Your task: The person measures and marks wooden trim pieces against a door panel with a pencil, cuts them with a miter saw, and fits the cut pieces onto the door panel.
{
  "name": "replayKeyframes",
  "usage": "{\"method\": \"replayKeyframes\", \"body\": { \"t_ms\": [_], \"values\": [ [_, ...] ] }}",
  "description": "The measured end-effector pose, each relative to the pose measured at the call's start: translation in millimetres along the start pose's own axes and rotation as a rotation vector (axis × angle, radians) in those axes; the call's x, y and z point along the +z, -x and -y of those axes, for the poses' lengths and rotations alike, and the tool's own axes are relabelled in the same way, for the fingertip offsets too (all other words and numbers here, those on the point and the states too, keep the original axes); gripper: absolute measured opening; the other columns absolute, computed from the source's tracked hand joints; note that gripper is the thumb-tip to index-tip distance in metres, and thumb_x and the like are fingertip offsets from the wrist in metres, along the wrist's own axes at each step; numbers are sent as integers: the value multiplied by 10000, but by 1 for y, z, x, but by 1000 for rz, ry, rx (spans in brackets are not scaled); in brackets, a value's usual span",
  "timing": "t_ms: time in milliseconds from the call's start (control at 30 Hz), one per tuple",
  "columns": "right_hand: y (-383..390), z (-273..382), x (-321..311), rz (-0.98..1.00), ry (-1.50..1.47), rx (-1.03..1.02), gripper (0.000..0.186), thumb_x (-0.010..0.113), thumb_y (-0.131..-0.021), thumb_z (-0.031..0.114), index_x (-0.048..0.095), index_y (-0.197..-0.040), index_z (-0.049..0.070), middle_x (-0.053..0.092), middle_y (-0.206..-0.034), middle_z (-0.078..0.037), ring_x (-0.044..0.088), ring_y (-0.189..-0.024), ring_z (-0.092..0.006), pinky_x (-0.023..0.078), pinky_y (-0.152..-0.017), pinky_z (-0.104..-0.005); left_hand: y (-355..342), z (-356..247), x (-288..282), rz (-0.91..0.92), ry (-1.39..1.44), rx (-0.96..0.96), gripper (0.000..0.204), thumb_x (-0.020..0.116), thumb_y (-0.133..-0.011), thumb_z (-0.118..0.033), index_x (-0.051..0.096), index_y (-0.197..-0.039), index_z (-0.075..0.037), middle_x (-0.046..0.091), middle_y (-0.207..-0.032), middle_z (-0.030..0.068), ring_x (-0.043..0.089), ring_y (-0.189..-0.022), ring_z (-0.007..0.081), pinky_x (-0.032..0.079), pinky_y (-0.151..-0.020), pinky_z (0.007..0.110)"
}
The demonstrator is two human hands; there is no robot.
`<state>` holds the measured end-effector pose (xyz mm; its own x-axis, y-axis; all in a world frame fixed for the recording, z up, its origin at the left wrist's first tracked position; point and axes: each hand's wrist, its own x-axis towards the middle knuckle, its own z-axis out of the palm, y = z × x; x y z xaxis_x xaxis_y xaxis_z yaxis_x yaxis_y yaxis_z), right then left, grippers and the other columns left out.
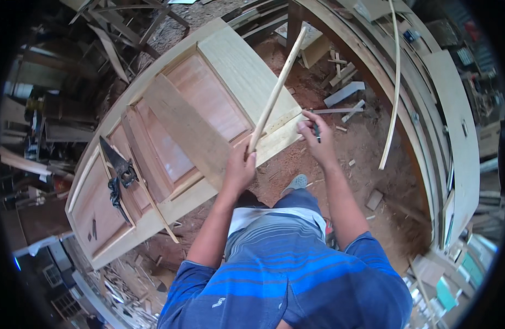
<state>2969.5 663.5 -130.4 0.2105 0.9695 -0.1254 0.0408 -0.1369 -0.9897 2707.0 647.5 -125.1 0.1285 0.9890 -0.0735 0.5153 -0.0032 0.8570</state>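
My left hand (241,166) is closed round the lower end of a long, thin wooden strip (281,79), which slants up and away to the right over a pale framed wooden panel (247,66). By the panel's near right corner, my right hand (320,143) grips a small dark, pencil-like stick (317,131) between its fingers. One of its fingertips is close to the panel's edge; I cannot tell whether it touches. A wide flat board (181,120) lies across the panel's recessed reddish sections. Farther left on it rests a handsaw (118,162) with a black handle, beside thin wooden strips (153,203).
Large curved boards (460,142) stand stacked along the right, with a thin bent strip (396,88) in front. Offcuts (344,94) and wood scraps litter the reddish floor (340,186). More timber (107,49) is heaped at the far left. My foot (298,182) is just below the panel.
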Motion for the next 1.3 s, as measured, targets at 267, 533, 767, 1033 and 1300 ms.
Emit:
{"method": "replayKeyframes", "body": {
  "t_ms": [267,533,767,1033,1300],
  "values": [
    [-127,-29,28,181,-143,239,407,729,-1033,158,584,-1361,-35,697,-971,-99,721,-814,-157,623,-690,-312,-40,-21,100,4,111,-68,600,695,-958,-104,520,-1525,-18,672,-1255,252,680,-1126,382,530,-996,464],
    [-268,-27,103,432,63,96,185,661,-1071,127,594,-1123,-38,681,-888,-86,713,-699,-162,601,-637,-319,-45,40,97,-91,-213,-118,847,938,-742,-341,568,-1433,-19,603,-1422,204,470,-1433,411,257,-1270,589],
    [-308,-48,179,631,48,204,182,610,-1100,135,587,-1116,-45,663,-933,-85,702,-767,-158,629,-678,-327,-63,52,128,-406,-250,-291,660,899,-806,-300,639,-1324,17,600,-1415,210,443,-1457,407,199,-1297,600],
    [-306,-70,216,686,195,-19,514,715,-1053,234,542,-1446,-49,615,-925,-86,640,-779,-182,581,-719,-359,-76,42,165,-668,-330,-477,377,807,-861,-205,689,-1172,-28,603,-1392,191,416,-1488,414,179,-1309,631],
    [-319,-82,204,816,707,-308,768,808,-956,368,500,-1518,-55,671,-1083,-218,664,-982,-364,528,-920,-467,-87,21,182,-811,-265,-690,330,771,-895,-182,691,-1191,-60,503,-1587,192,297,-1589,415,133,-1316,626]
  ]
}}
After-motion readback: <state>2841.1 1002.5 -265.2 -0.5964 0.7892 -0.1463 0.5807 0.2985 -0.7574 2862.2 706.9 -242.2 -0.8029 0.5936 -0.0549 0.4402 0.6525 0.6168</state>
